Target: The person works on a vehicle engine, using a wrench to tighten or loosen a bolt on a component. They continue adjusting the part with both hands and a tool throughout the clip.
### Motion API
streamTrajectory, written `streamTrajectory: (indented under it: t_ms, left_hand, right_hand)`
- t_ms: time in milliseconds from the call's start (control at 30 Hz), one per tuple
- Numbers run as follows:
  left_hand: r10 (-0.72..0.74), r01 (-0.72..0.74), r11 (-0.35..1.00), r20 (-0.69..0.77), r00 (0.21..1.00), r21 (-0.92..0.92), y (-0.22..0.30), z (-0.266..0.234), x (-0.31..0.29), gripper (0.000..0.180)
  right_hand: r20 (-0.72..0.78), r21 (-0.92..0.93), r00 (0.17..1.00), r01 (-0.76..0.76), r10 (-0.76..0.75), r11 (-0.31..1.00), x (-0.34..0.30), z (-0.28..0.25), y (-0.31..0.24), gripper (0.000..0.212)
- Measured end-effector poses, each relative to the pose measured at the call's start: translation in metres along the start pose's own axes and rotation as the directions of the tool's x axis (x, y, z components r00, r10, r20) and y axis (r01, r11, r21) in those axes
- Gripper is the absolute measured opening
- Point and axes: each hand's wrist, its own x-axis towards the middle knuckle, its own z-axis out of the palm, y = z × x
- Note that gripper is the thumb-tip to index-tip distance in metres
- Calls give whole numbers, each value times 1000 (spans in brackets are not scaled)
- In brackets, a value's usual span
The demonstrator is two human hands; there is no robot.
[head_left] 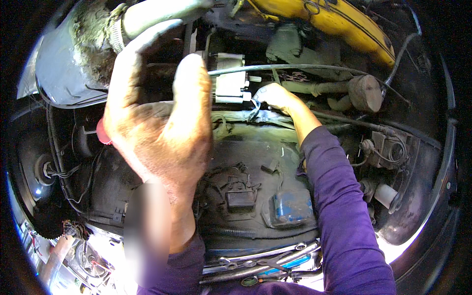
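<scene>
My left hand [160,118] is raised large in the foreground, its thumb and fingers apart with nothing seen between them. Its longest fingertip overlaps a pale hose [162,17] in view; whether they touch I cannot tell. Farther in, my right hand [276,97] has its fingers closed at the right side of a silver metal box [230,81]. Thin dark wires [253,112] run down from those fingertips, and the fingers seem pinched on them; the exact grip is hidden. A dark cable [305,67] crosses in front of the box and above my right hand.
A grey canister [69,64] with a clamp stands at upper left, and a yellow part [339,24] at upper right. Below are a black relay [241,199] and a blue-grey box [292,206]. Wrenches [260,258] lie along the near edge. A capped pipe [365,93] juts out at right.
</scene>
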Motion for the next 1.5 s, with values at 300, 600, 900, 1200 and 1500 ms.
streamTrajectory:
  t_ms: [300, 600, 900, 1200, 1500]
  left_hand:
    - [-94, 93, 987, 4, 996, 135, 2, 0, -2, 29]
    - [29, -28, 921, 3, 1000, 388, 1, 2, -6, 30]
    - [88, -123, 888, 100, 991, 443, 0, 7, -11, 31]
    - [102, -144, 913, 130, 986, 381, 1, 6, -11, 31]
    - [112, -149, 916, 121, 986, 372, 3, 8, -11, 30]
  right_hand:
    - [-59, -293, 997, 31, -50, 956, 2, -4, -2, 27]
    - [-65, -570, 992, 53, -109, 820, 18, 13, -6, 72]
    - [72, -683, 954, 259, -290, 683, 29, 20, 7, 16]
    - [120, -596, 987, 157, -106, 787, 24, 17, 5, 15]
    - [131, -341, 988, 127, -87, 932, 27, 17, 8, 5]
